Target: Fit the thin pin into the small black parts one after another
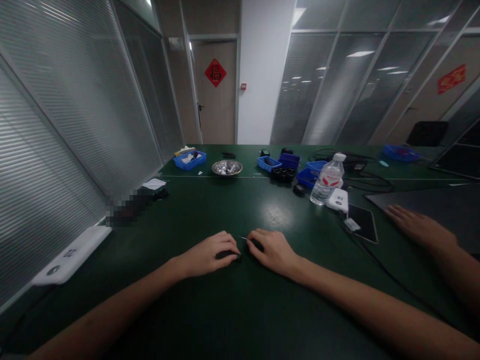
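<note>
Both of my hands rest low on the dark green table [210,210], close together near its middle. My left hand [210,253] has its fingers curled over a small dark object [227,255] lying on the table. My right hand [273,250] is closed in a pinch on a thin pointed tool [246,239], whose tip points left toward the left hand. The small dark object is mostly hidden under the fingers.
Another person's hand [414,225] lies flat at the right by a dark phone [362,222]. A water bottle [328,180], white power bank [338,200], blue bins [189,159], metal bowl [227,167] and cables stand further back. A white device [71,254] sits at the left edge.
</note>
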### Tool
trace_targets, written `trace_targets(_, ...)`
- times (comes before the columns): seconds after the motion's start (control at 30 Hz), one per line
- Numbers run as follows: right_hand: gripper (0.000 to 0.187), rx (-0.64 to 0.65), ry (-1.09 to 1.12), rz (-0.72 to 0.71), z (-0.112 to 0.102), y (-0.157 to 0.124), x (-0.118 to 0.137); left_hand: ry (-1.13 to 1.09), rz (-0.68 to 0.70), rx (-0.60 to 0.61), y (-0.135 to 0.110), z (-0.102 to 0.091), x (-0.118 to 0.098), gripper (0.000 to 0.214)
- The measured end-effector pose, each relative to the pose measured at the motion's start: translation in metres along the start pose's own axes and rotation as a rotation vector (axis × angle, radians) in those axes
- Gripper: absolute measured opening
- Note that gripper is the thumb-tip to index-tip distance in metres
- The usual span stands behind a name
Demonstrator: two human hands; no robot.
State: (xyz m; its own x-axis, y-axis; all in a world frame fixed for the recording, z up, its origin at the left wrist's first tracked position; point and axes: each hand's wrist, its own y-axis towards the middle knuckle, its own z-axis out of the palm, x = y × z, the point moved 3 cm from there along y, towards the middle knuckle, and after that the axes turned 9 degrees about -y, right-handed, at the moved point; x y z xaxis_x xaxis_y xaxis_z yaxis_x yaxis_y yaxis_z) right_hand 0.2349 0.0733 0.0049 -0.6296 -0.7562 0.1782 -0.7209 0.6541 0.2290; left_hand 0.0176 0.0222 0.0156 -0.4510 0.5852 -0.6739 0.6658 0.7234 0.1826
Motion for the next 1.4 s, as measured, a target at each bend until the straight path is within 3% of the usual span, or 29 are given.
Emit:
trace_targets(0.2, 0.025, -0.023, 0.011, 0.014, 0.000, 0.000, 0.000, 0.164, -0.045, -0.092, 0.002, -0.001, 0.003, 0.027)
trace_targets(0.5, 0.022, -0.036, 0.008, -0.026, 0.000, -0.003, 0.001, 0.174, -0.058, -0.081, 0.002, -0.002, 0.001, 0.029)
trace_targets(1.2, 0.018, -0.049, 0.003, -0.103, -0.001, -0.002, 0.000, 0.161, -0.202, -0.267, 0.000, -0.004, 0.015, 0.021)
trace_targets(1.4, 0.020, -0.062, -0.042, -0.074, -0.002, -0.002, -0.001, 0.159, -0.196, -0.262, 0.000, -0.005, 0.013, 0.024)
